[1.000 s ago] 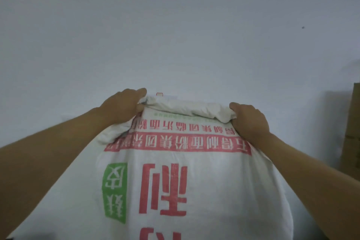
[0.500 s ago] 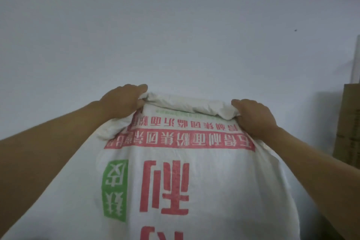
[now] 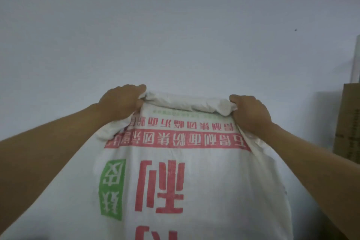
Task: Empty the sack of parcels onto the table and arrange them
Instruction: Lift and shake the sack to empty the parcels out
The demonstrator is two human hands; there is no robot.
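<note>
- Gripping the white sack (image 3: 194, 171) by its far rolled edge: left hand (image 3: 120, 101) and right hand (image 3: 251, 115), fingers curled into cloth.
- Cardboard box (image 3: 348, 122) stood near right edge; bare wall (image 3: 175, 25) behind.

Sack (image 3: 194, 171) at centre foreground, before the wall (image 3: 175, 25). Left hand (image 3: 120, 103) on the sack's upper left corner, right hand (image 3: 251, 115) on its upper right corner, each in a closed grip. Cardboard box (image 3: 348, 122) at far right, behind the right forearm.
</note>
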